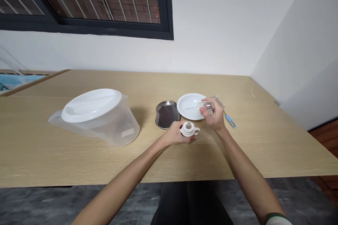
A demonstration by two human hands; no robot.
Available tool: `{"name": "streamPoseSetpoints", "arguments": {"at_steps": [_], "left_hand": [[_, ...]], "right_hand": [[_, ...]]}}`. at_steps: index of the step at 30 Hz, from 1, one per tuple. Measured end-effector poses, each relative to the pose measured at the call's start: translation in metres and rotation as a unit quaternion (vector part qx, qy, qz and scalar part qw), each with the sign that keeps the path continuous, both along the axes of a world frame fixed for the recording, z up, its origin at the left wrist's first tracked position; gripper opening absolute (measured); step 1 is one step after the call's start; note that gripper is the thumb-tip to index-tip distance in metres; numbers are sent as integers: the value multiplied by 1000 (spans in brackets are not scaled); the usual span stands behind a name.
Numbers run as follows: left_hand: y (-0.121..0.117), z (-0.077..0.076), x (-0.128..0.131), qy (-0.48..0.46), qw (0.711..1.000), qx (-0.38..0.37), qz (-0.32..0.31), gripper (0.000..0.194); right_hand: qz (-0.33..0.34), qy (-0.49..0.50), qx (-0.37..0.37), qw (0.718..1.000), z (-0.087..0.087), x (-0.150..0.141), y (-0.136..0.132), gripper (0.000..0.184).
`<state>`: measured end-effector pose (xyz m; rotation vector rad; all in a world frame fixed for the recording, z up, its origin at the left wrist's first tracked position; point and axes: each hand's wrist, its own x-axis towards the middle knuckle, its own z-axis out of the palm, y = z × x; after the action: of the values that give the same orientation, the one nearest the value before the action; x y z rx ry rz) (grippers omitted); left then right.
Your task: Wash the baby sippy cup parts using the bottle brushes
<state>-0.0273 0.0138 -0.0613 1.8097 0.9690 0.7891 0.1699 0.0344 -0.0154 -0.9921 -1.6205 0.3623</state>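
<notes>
My left hand (pixel 174 134) is closed around a white baby bottle with a nipple top (pixel 189 129), which stands on the wooden table (pixel 79 154). Just to the right, my right hand (pixel 215 114) grips a small clear plastic cap (pixel 206 106), raised a little above the table at the edge of a white plate (pixel 188 107). A bottle brush with a blue handle (pixel 228 117) lies behind the right hand, partly hidden by it.
A small kidney-shaped metal tray (pixel 167 114) sits left of the plate. A large clear plastic pitcher with a white lid (pixel 97 116) stands at the left. A wall runs behind the table and a window is above it.
</notes>
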Motion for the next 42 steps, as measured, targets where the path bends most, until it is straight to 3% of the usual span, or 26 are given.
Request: {"name": "streamPoseSetpoints", "arguments": {"at_steps": [5,10,14,18,26,30,32,34,37,39,42], "left_hand": [[-1,2,-1,6,1000,-13,-2,40],[-2,4,-4,-7,1000,14,22,54],[-3,7,-6,-5,1000,7,16,57],[-4,10,-6,-14,1000,-9,11,63],[-2,8,-7,-2,1000,3,13,63],[-1,7,-8,7,1000,6,25,64],[-2,8,-8,10,1000,10,25,61],[-2,9,-7,9,1000,7,13,53],[-4,7,-5,5,1000,-16,3,41],[-5,4,-3,-7,999,-29,19,36],[-6,-1,0,-35,998,-31,41,29]], "right_hand": [[-87,-14,-76,993,-20,8,22,45],[-117,-147,-143,972,-38,3,29,37],[-172,-233,-161,943,-41,-1,25,35],[-176,-270,-175,930,-42,-1,24,39],[-170,-281,-171,929,-48,0,25,45],[-177,-255,-146,939,-43,1,24,43],[-140,-213,-94,962,-35,2,21,41],[-30,-170,-40,984,-26,3,16,39],[136,-149,6,979,-17,-3,4,42],[151,-178,31,972,-17,-11,-4,47],[98,-218,38,970,-20,-24,-12,47]]}}
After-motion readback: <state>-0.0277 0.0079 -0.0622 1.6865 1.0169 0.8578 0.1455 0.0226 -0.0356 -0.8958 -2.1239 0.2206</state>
